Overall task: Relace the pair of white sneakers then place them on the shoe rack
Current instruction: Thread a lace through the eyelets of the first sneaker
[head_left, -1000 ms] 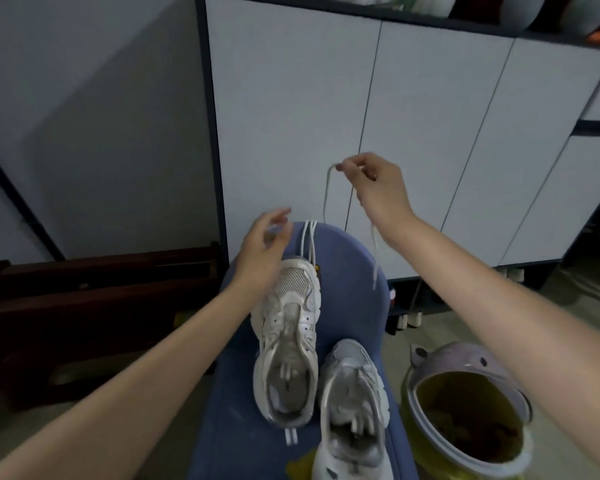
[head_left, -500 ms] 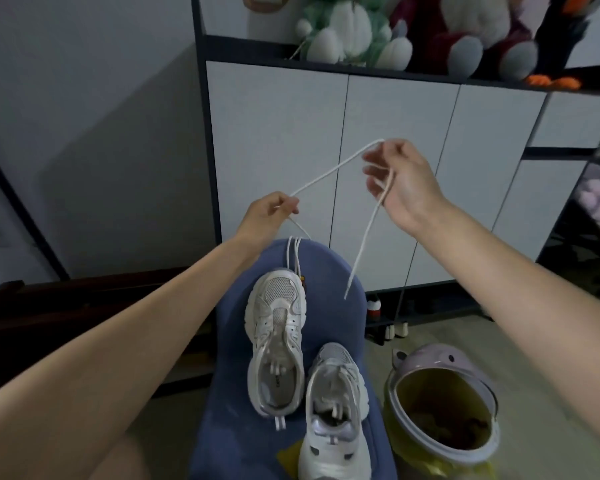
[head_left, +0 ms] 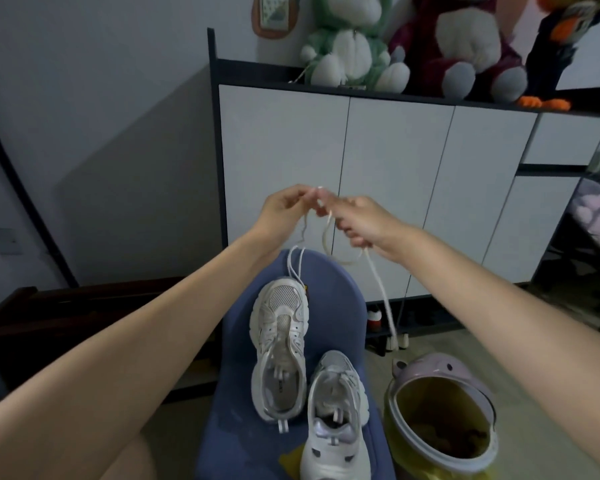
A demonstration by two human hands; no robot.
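White lace pinched by left hand and right hand, fingertips touching, above sneakers on blue chair.

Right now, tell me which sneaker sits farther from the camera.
The left sneaker, toe toward the cabinet; the other sneaker lies nearer, lower right on the blue seat.
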